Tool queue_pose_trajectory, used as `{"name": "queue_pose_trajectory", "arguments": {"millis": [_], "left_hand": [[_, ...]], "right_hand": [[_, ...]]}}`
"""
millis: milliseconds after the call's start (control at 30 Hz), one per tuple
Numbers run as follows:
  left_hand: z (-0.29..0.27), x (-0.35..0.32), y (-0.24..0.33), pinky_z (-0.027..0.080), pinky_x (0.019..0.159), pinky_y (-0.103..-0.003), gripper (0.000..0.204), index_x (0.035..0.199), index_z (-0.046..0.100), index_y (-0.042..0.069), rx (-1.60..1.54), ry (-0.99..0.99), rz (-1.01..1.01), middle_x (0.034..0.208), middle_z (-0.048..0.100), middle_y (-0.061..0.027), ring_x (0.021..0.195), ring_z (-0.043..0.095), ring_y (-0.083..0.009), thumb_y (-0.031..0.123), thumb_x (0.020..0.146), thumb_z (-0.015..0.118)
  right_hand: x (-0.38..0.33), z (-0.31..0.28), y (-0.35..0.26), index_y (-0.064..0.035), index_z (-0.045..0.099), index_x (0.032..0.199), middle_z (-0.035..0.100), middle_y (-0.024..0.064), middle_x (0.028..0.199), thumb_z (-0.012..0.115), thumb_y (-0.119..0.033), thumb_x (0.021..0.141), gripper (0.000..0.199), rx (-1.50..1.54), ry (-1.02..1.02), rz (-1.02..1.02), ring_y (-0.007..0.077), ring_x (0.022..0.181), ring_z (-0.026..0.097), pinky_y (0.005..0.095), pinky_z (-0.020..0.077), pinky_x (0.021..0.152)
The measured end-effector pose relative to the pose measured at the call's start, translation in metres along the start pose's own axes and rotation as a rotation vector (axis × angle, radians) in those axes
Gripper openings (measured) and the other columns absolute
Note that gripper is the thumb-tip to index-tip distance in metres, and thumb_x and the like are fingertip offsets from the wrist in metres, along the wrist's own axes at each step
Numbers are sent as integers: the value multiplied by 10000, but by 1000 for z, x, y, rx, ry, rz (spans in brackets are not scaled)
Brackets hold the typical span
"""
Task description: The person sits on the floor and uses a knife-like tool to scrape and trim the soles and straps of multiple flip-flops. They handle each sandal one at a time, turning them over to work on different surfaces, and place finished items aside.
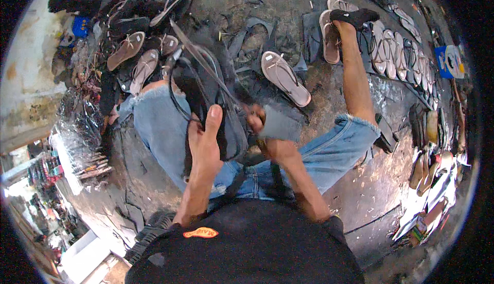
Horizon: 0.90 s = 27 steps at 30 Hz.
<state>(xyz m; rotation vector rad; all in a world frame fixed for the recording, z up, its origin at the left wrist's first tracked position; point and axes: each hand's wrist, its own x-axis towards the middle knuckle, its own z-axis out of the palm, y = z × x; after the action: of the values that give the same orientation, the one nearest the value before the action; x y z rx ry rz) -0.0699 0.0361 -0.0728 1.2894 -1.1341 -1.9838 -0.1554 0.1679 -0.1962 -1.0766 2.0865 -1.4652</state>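
Note:
Over my left thigh, my left hand [206,142] grips a black flat piece with thin strap loops [222,129], thumb lying on top. Long dark straps rise from it toward the upper left, so its exact kind is unclear. Just right of it, my right hand [278,150] holds a grey flat piece [282,124]. That hand is smeared by motion, and its fingertips show at the grey piece's left edge, close to the black piece. A single pale flip-flop [285,78] lies on the floor beyond my hands.
Several sandals [145,65] lie at the upper left beside a dark heap. A row of pale sandals [391,52] lines the upper right, beyond my outstretched leg. Black offcuts [251,34] are scattered ahead. Clear plastic bags [77,122] stand at the left; more footwear [427,170] lies at the right.

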Motion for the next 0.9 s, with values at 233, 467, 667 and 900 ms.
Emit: {"name": "queue_pose_trajectory", "arguments": {"millis": [233, 467, 667, 900], "left_hand": [[-5, -13, -4, 557, 647, -325, 388, 1137, 582, 73, 51, -62, -29, 955, 665, -31, 766, 649, -163, 364, 929, 733], [-13, -17, -9, 451, 997, -328, 579, 1377, 496, -16, 466, -188, 241, 1263, 607, -77, 1113, 576, -176, 223, 911, 741], [-10, -14, 72, 555, 914, -335, 466, 1321, 518, 11, -225, -397, -61, 1136, 673, -106, 1023, 676, -192, 249, 963, 697], [-53, -38, 88, 592, 727, -276, 348, 1103, 622, 21, -2, -310, -245, 965, 716, -37, 811, 700, -117, 328, 960, 704]], "right_hand": [[186, 7, 20, -24, 668, 994, 664, 96, 755, 448, -422, 1063, 460, -56, 224, -132, 171, 652, 619, 366, 484, 569], [122, -21, -78, -8, 667, 961, 563, -33, 670, 569, -476, 1013, 481, 754, 142, 312, 55, 556, 491, 236, 380, 499], [54, -48, -130, 11, 656, 1111, 547, -54, 729, 768, -228, 915, 329, 514, 72, 279, 26, 617, 466, 210, 361, 538], [-108, -90, -114, -39, 610, 1035, 530, 122, 657, 459, -332, 1044, 329, 69, -233, 313, 240, 561, 490, 342, 413, 572]]}}
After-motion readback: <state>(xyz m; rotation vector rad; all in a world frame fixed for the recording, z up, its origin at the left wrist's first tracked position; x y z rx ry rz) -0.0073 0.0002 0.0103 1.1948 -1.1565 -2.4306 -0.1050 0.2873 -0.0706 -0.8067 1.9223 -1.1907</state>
